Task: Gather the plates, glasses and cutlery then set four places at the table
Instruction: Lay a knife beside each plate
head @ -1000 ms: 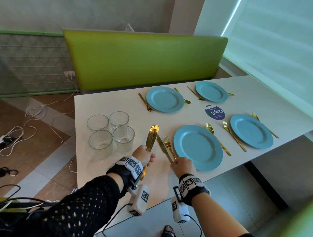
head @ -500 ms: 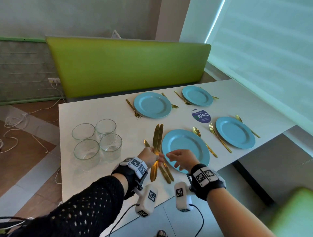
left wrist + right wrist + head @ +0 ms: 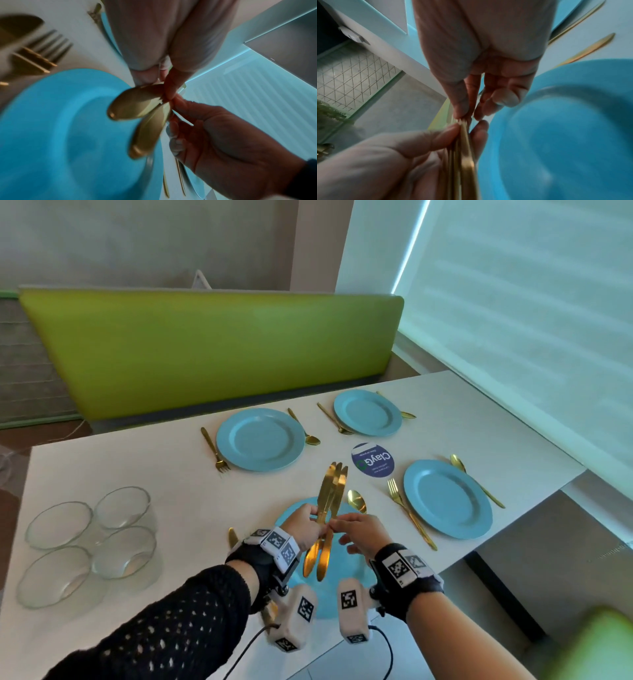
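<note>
While raised above the nearest blue plate [image 3: 346, 604], left hand [image 3: 305, 529] gripping a bundle of gold knives [image 3: 330, 494] around the middle, blades fanned upward, rounded handle ends hanging below. Right hand [image 3: 359, 534] meeting the bundle from the other side, thumb and forefinger pinching one knife in the bunch, other fingers loosely curled. Seen from the right wrist, fingertips [image 3: 462, 113] pressed against the stacked handle edges. On the white surface [image 3: 154, 460], three more blue plates: far left plate [image 3: 260, 440] with fork and spoon at its sides, far right plate [image 3: 368, 412] likewise, near right plate [image 3: 447, 498] likewise. One gold spoon [image 3: 356, 501] just beyond the hands. Another knife [image 3: 233, 537] lying left of the nearest plate, mostly hidden by the left wrist. Four empty glasses [image 3: 92, 542] clustered at the surface's left end.
</note>
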